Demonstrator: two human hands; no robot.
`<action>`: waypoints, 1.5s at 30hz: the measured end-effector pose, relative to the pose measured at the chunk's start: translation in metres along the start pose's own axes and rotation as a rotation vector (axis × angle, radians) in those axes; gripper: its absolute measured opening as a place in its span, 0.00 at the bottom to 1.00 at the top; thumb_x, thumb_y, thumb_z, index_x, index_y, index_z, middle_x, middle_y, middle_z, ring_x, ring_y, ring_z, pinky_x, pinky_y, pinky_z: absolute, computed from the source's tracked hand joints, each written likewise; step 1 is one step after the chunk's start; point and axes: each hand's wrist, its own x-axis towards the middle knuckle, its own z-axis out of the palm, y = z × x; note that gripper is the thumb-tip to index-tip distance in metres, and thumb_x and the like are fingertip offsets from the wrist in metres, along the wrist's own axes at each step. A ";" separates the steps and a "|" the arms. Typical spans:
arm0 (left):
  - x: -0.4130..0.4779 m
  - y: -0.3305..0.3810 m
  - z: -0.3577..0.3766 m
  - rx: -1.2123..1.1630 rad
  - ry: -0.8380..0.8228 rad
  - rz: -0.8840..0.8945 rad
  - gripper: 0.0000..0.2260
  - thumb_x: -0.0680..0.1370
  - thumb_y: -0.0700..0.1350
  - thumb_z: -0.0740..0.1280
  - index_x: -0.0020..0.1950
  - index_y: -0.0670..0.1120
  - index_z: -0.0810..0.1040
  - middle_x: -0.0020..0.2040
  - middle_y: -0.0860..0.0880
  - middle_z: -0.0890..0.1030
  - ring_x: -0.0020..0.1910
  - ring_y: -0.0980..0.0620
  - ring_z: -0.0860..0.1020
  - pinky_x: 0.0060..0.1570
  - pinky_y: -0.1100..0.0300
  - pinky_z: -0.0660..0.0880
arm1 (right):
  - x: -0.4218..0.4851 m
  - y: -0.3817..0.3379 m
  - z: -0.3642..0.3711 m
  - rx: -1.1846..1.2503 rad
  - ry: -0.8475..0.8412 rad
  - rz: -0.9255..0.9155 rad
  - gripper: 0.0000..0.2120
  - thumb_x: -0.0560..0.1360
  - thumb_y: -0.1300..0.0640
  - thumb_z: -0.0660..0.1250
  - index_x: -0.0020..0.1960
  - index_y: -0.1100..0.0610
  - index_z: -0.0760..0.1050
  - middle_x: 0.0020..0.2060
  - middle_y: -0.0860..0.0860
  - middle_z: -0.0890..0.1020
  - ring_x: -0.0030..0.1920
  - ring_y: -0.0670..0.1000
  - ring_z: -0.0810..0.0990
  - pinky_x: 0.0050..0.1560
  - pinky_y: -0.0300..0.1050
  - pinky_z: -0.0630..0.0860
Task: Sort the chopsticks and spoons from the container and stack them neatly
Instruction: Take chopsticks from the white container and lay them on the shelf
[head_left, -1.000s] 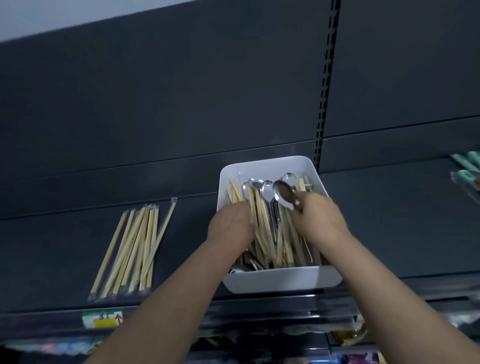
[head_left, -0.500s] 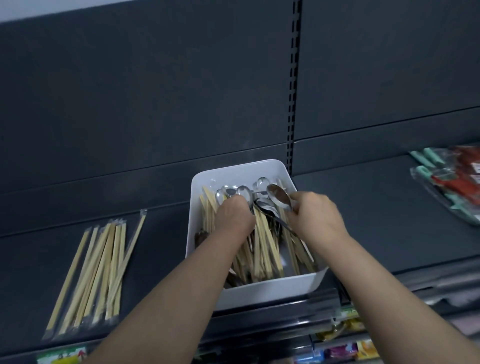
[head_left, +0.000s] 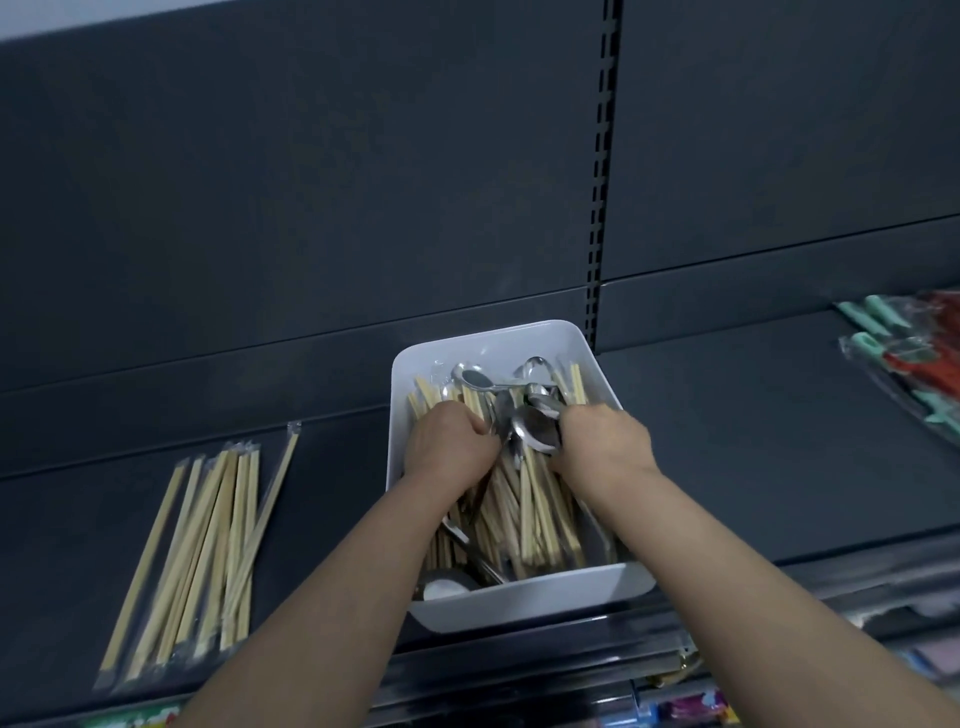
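Dark grey shop shelf (head_left: 727, 441) here, with a white plastic container (head_left: 524, 603) sitting right at its front edge. Inside, at the near wall, a spoon bowl (head_left: 441, 590) lies under a heap of bamboo chopsticks (head_left: 524, 504) running lengthwise. Both forearms reach in over that heap. The left hand (head_left: 449, 449) is knuckles-up on the chopsticks, fingers curled down into them; whether they clasp anything, can't tell. The right hand (head_left: 605, 447) is clenched around a bunch of spoons (head_left: 537, 434), the steel bowls sticking out past its fingers toward the left hand, almost touching its thumb. Beyond the hands, loose spoons (head_left: 475, 376) rest at the far end. Off to the left, apart from the container, wrapped chopsticks (head_left: 208, 545) lie side by side on the shelf. Far right, packaged utensils (head_left: 914, 358) with mint-green handles. Behind everything, the dark back panel (head_left: 311, 182).
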 end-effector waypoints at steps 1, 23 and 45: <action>-0.001 0.000 0.000 0.018 -0.001 0.009 0.04 0.72 0.42 0.69 0.37 0.48 0.79 0.37 0.46 0.77 0.36 0.48 0.75 0.38 0.55 0.75 | -0.001 -0.001 0.001 -0.005 -0.011 0.001 0.09 0.75 0.63 0.64 0.55 0.57 0.76 0.52 0.54 0.81 0.53 0.57 0.80 0.41 0.43 0.68; -0.015 0.001 -0.007 0.318 -0.021 0.106 0.03 0.77 0.40 0.64 0.50 0.44 0.75 0.49 0.47 0.79 0.47 0.47 0.76 0.41 0.56 0.69 | -0.014 -0.003 0.007 0.076 -0.115 -0.005 0.11 0.76 0.64 0.60 0.56 0.59 0.76 0.55 0.57 0.80 0.55 0.58 0.79 0.47 0.45 0.73; -0.022 -0.007 -0.017 -0.083 0.127 -0.069 0.15 0.75 0.50 0.68 0.32 0.41 0.77 0.28 0.47 0.74 0.33 0.45 0.77 0.32 0.59 0.71 | -0.024 -0.008 -0.013 0.293 0.105 0.038 0.04 0.76 0.54 0.63 0.44 0.52 0.69 0.43 0.52 0.80 0.44 0.57 0.76 0.39 0.43 0.65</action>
